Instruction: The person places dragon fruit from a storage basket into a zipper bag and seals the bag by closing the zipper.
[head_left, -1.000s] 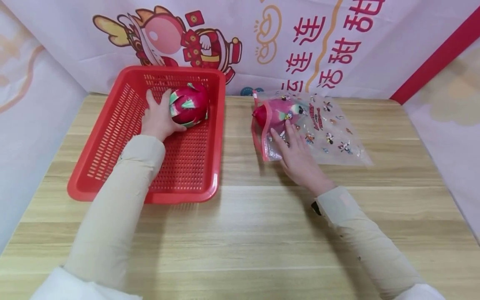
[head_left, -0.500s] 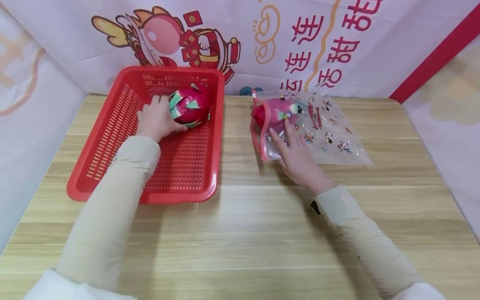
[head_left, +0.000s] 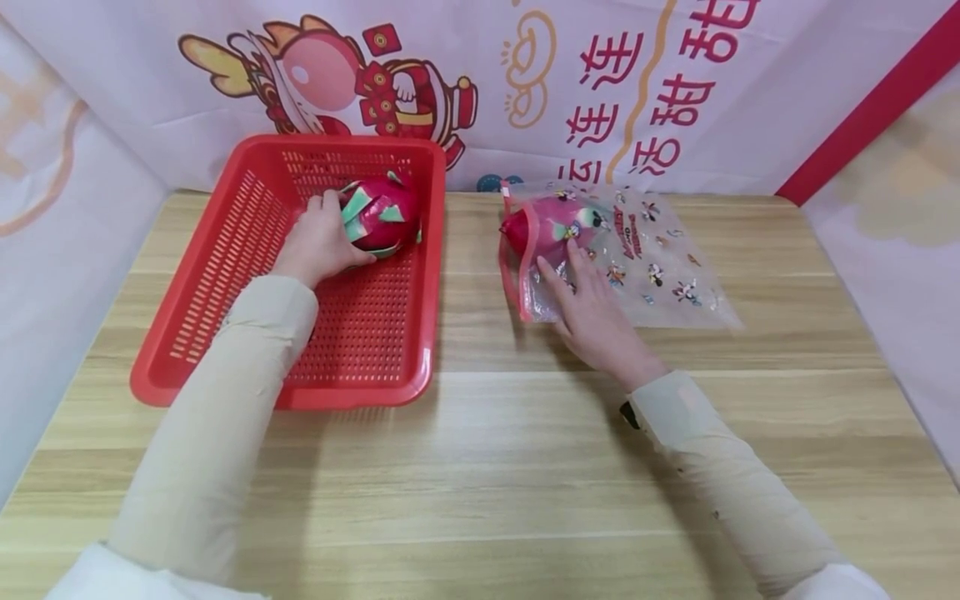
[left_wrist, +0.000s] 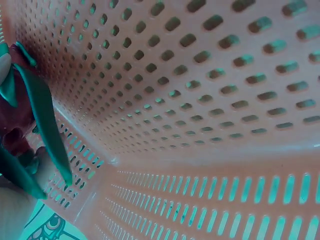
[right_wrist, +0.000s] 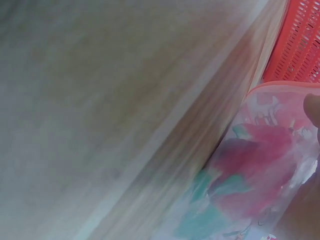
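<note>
A dragon fruit (head_left: 390,208) with green scales lies in the far right part of the red plastic basket (head_left: 433,333). My left hand (head_left: 318,237) holds it from the left, thumb on the near side and fingers around the far side. In the left wrist view the dragon fruit (left_wrist: 20,100) shows at the left edge, a fingertip on it. To the right, a second dragon fruit (head_left: 517,232) lies inside a clear printed zip bag (head_left: 675,267), its tip toward the bag's mouth. My right hand (head_left: 596,321) rests on the bag beside that fruit, fingers extended.
The basket and bag are on a wooden table (head_left: 480,483), with a gap between them. Behind stands a white printed cloth (head_left: 525,150) with a cartoon dragon and red characters. More white cloth closes off both sides.
My left hand has closed in on the dragon fruit in the basket, fingers drawing together and the fruit turning slightly. The right hand and the bag stay about the same.
</note>
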